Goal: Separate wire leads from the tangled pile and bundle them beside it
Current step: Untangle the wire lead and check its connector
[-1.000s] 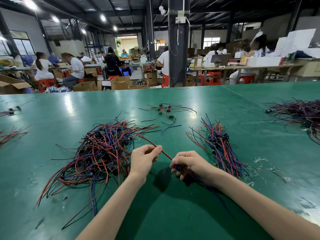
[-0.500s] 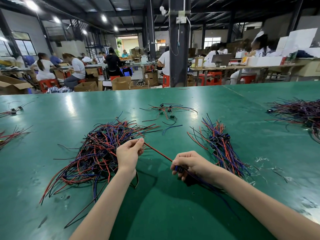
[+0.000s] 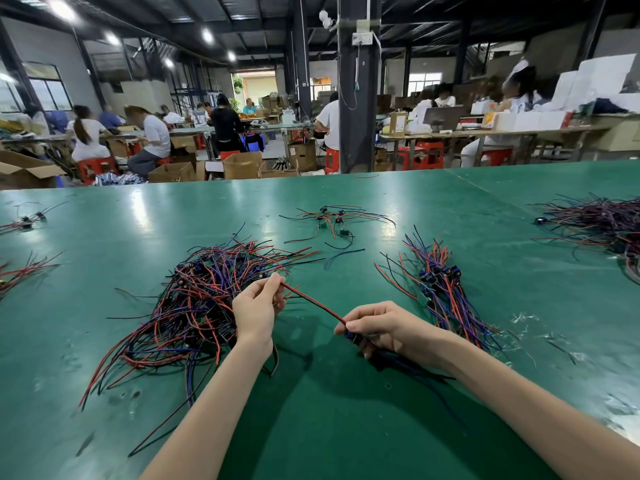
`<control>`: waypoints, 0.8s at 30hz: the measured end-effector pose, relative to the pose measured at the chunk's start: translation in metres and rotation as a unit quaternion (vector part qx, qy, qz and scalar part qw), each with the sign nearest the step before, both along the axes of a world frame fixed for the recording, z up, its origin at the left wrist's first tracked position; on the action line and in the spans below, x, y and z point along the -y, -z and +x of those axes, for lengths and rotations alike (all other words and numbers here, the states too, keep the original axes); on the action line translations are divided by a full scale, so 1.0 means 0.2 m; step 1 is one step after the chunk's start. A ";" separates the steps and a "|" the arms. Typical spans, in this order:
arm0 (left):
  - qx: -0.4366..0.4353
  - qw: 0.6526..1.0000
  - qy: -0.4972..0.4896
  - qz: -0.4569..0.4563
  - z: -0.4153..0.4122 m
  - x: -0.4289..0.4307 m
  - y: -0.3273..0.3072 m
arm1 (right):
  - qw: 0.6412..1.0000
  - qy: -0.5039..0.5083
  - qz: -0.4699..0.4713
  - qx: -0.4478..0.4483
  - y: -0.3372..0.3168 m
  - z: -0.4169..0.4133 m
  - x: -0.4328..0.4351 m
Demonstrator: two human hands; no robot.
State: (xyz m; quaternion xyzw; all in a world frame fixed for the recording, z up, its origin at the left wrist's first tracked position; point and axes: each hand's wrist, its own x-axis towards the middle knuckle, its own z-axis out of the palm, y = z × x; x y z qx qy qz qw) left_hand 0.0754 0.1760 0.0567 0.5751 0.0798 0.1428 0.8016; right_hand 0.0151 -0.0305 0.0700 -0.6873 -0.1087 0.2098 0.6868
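While you hold one wire lead (image 3: pixel 313 303) stretched straight between your two hands, it runs on a slant, from far and left to near and right, just above the green surface (image 3: pixel 311 427). Your left hand (image 3: pixel 258 306) pinches the far end between thumb and fingertips, right at the edge of the tangled pile (image 3: pixel 194 306). Your right hand (image 3: pixel 384 327) has a curled grip on the near end, where a small blue part (image 3: pixel 353 336) sits. More dark wire trails out from under that wrist toward you.

The neat bundle (image 3: pixel 446 292) lies to the right of your right hand, near it but not touching. Its wires point away from you and lean a little left, with small blue parts bunched near its middle. So your right hand is the nearer one. I think the lead should swing right and turn to lie the same way as the bundle.

The lead is thin, smooth and bendy, red beside black. The pile is a loose nest of red, blue and black loops, so the far end may snag as it comes away. The surface is flat and a bit shiny.
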 end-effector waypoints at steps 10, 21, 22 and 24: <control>-0.046 0.986 0.148 0.067 -0.16 0.20 -0.04 | 0.981 0.137 0.133 -0.018 -0.01 0.05 0.02; -0.033 0.938 0.334 0.082 -0.29 0.32 -0.03 | 0.965 0.189 0.183 0.009 0.02 0.07 0.02; -0.036 0.941 0.327 0.086 -0.29 0.32 -0.03 | 0.965 0.189 0.181 0.015 0.02 0.08 0.02; -0.039 0.944 0.315 0.088 -0.28 0.32 -0.03 | 0.969 0.181 0.165 0.029 0.02 0.07 0.02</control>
